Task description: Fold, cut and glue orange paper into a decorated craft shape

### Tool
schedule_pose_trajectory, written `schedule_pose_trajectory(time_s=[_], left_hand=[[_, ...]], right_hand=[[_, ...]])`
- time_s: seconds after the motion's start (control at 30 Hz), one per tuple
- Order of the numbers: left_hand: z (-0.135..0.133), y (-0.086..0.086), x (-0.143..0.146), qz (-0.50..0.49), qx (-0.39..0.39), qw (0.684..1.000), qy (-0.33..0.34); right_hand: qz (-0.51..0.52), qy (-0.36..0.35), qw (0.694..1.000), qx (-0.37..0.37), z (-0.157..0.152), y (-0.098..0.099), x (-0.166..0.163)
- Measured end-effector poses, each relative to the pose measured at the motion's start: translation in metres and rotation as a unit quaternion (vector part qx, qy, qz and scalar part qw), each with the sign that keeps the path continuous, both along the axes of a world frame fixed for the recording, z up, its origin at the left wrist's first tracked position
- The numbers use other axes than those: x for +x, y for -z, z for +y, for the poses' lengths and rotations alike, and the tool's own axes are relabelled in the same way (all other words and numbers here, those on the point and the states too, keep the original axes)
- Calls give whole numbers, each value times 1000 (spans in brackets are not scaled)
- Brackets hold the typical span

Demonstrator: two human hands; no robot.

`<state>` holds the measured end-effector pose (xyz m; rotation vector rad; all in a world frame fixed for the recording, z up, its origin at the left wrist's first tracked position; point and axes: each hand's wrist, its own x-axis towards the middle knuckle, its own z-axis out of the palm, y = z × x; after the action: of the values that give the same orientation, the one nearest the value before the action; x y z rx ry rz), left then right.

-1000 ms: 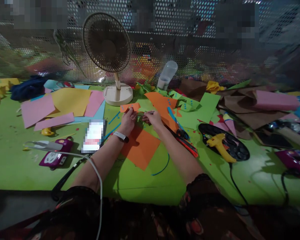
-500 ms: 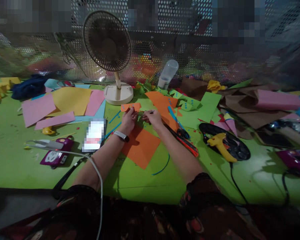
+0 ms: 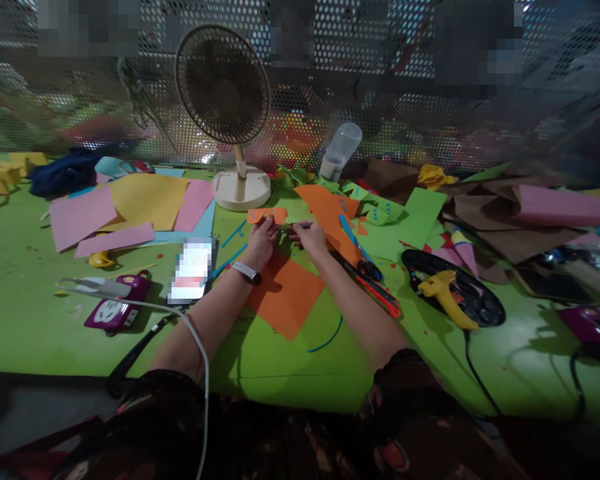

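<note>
Station: green table point(image 3: 280, 383), both forearms laid fwd over it, hands near each other at ctr.

L hand point(image 3: 261, 241): fingers bent & drawn together, tips at near edge of dotted strip point(image 3: 259, 215) (orange, w/ blue dots). Whether it grips anything: cannot tell from this angle. White-banded watch point(image 3: 245, 272) on L wrist.

R hand point(image 3: 308, 240): thumb & fingers pinching a thin item point(image 3: 303, 225), which points twd L hand; too small to ID. Hands apart, narrow gap btwn; detail there unclear.

Orange sheet point(image 3: 294, 307) flat on table, btwn forearms, nearer the body than the hands; upper part in shadow.

L side: blue strips point(image 3: 234, 233) just beside L hand; phone point(image 3: 193, 267) left of L forearm, screen lit; purple box point(image 3: 125, 310) farther out, white cable point(image 3: 203, 360) passing over it & down across L sleeve.

R side: scissors point(image 3: 369, 269) & red-black tool point(image 3: 380, 297) lie just past R forearm. Yellow glue gun point(image 3: 445, 297) rests on black tray point(image 3: 491, 308), cord running twd near edge. Thin blue cord point(image 3: 333, 339) lies curved, inboard of R forearm.

Rear: fan point(image 3: 223, 97) upright; clear bottle point(image 3: 345, 141) tilted to the right; mixed colored paper point(image 3: 147, 203) either side.
</note>
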<state>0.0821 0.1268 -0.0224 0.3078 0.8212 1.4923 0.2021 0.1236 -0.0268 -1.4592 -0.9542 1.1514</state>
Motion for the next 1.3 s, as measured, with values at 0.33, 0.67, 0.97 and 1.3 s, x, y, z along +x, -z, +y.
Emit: schedule_pose_trajectory(time_s=[0.33,0.67,0.97,1.3], left_hand=[[-1,-1,0,3,-2,1000,4],[-1,-1,1,15,-8,1000,10],[-1,-1,1,24,-12,1000,17],[3,1,3,26,-23,999,4]], right_hand=[[-10,-2,1000,6,0,1,0],[-31,1,999,11,3,5,0],[-32,1,999,6,2,5,-1],[-31,-4,999,8,4,7,-2]])
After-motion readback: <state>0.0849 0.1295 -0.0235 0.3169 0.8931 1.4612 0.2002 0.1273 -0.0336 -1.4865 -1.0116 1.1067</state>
